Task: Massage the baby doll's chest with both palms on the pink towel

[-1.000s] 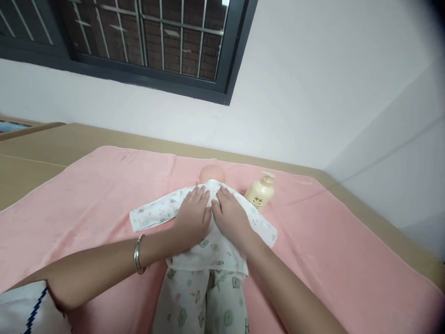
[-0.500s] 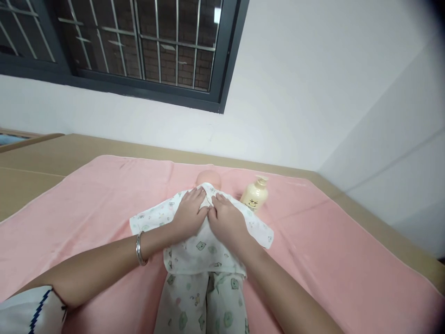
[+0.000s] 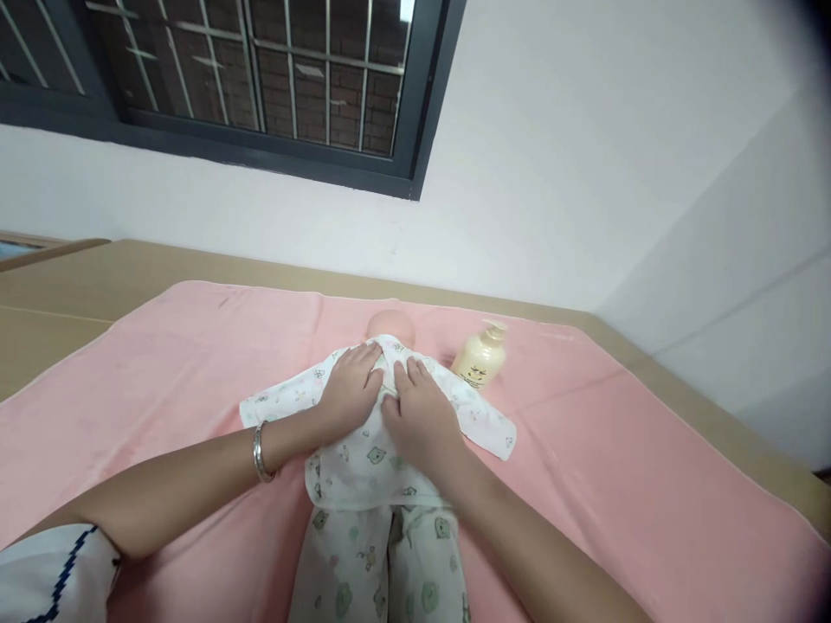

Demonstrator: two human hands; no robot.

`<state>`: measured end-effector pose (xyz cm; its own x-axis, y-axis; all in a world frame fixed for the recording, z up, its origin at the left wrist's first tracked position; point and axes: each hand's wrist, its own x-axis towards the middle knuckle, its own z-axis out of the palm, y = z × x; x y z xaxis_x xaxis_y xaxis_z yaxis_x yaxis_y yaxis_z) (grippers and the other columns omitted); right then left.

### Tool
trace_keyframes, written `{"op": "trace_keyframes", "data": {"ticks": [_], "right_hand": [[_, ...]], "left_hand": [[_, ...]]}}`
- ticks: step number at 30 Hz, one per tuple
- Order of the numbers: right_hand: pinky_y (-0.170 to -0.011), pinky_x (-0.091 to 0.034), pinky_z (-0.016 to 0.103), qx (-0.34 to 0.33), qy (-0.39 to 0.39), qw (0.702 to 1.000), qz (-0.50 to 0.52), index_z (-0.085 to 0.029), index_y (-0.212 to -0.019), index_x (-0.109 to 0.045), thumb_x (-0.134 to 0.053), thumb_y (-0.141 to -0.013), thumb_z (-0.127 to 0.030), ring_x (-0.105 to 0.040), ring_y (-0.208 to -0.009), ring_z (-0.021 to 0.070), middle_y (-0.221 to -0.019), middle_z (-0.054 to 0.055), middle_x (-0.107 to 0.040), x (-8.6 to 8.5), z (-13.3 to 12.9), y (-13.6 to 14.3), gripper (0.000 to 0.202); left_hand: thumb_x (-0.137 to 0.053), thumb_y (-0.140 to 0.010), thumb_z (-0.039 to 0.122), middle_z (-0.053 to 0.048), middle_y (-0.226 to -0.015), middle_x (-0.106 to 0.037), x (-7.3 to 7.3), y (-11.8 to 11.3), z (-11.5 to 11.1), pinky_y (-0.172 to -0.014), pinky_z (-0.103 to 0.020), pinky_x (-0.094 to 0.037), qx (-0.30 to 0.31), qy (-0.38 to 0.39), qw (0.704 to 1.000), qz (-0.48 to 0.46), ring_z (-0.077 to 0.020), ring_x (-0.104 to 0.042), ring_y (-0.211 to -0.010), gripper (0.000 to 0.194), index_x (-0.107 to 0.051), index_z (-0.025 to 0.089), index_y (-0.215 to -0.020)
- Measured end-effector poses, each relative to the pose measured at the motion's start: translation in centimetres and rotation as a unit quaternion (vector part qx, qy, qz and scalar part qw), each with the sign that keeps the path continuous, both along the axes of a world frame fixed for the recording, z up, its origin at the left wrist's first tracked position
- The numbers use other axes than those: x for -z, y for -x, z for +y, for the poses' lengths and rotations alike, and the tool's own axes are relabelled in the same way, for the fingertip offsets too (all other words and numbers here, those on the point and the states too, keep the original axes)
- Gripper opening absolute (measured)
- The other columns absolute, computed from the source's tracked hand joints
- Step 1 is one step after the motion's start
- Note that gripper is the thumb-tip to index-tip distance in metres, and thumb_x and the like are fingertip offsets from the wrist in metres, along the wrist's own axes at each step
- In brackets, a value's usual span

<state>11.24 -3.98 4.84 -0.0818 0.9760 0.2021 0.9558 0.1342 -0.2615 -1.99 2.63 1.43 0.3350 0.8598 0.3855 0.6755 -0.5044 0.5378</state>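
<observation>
a: your left hand (image 3: 351, 394) lies flat on the chest of the printed white top (image 3: 370, 472), fingers stretched out towards the collar. its grip is unclenched, palm down.

b: and your right hand (image 3: 428, 420) rests on the same top, just beside the left. that grip is opened out too, your thumb reaching towards your other hand.

a: where is the doll under your palms?

b: it lies stretched out in front of you on the pink cloth (image 3: 162, 372), its round head (image 3: 391, 325) at the far end. the top's two sleeves reach out to either side, and the patterned trousers (image 3: 344, 571) run down towards you.

a: what stands near it?

b: a pale yellow pump bottle (image 3: 481, 356), just beyond the sleeve on your right, a drawn face on its front.

a: you wear a silver bangle (image 3: 258, 452) on your left wrist.

b: past the cloth you have a white wall (image 3: 551, 173) and a dark-framed window (image 3: 325, 169).
</observation>
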Motion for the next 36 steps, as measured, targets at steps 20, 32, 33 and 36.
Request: {"op": "trace_keyframes", "data": {"ticks": [20,32,33,36], "right_hand": [[-0.121,-0.018,0.047,-0.005,-0.001,0.998,0.067,-0.009,-0.147,-0.039,-0.036,-0.095,-0.032,-0.024,-0.147,0.0264,-0.156,0.014,-0.033,0.8,2.5,-1.8,0.057],[-0.120,-0.020,0.048,-0.064,-0.004,0.997,0.048,-0.010,-0.146,-0.040,-0.037,-0.097,-0.036,-0.025,-0.147,0.0265,-0.155,0.016,-0.035,0.6,3.1,-3.3,0.056],[-0.119,-0.021,0.048,-0.089,-0.001,0.995,0.049,-0.011,-0.146,-0.040,-0.038,-0.097,-0.038,-0.026,-0.147,0.0261,-0.155,0.015,-0.036,0.4,3.3,-3.8,0.057],[-0.119,-0.024,0.048,-0.109,0.005,0.993,0.047,-0.014,-0.147,-0.040,-0.038,-0.097,-0.041,-0.027,-0.146,0.0261,-0.154,0.013,-0.037,0.1,3.1,-3.9,0.057]], "left_hand": [[-0.035,-0.095,0.029,-0.012,-0.147,-0.049,0.5,0.3,-0.9,-0.118,-0.049,-0.029,0.006,-0.019,1.000,-0.013,-0.0255,-0.040,-0.140,0.048,-0.049,0.013,-0.138],[-0.034,-0.095,0.027,-0.012,-0.145,-0.050,1.3,0.1,-2.1,-0.117,-0.050,-0.031,-0.002,-0.065,0.998,-0.012,-0.0269,-0.041,-0.139,0.047,-0.049,0.015,-0.138],[-0.034,-0.095,0.026,-0.012,-0.146,-0.050,1.3,0.0,-2.3,-0.117,-0.050,-0.030,0.003,-0.073,0.997,-0.007,-0.0273,-0.040,-0.139,0.047,-0.049,0.014,-0.138],[-0.035,-0.093,0.024,-0.013,-0.145,-0.050,0.9,0.1,-2.4,-0.117,-0.050,-0.030,0.015,-0.074,0.997,0.008,-0.0279,-0.040,-0.139,0.047,-0.050,0.014,-0.136]]}}
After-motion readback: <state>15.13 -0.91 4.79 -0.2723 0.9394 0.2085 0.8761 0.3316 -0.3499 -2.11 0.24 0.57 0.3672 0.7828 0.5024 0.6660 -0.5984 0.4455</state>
